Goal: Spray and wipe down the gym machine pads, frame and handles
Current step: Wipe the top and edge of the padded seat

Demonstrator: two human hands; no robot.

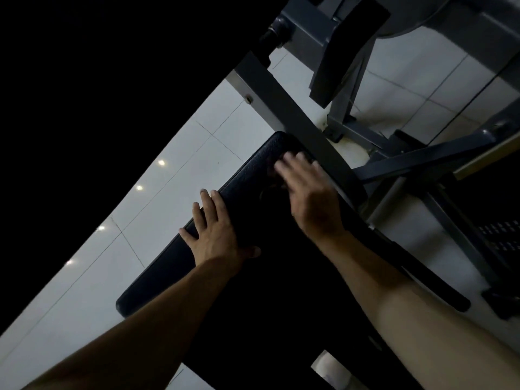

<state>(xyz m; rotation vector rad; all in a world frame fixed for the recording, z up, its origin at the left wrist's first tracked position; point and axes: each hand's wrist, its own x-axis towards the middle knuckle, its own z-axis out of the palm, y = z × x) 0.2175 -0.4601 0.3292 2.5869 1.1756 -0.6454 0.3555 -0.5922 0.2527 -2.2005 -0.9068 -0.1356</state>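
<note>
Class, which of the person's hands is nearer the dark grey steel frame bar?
Right. The right hand lies on the black padded bench beside the dark grey steel frame bar; the left hand rests on the bench's opposite edge, farther away.

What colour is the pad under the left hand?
The pad is black, clearest in the head view.

The pad (244, 181) under both hands is black with a fine pebbled grain. Past the right hand (306, 198), the frame (295, 114) is dark blue-grey. Beside the left hand (213, 232), the floor (174, 175) is pale grey-white tile with thin dark grout lines and bright spots of light.
</note>
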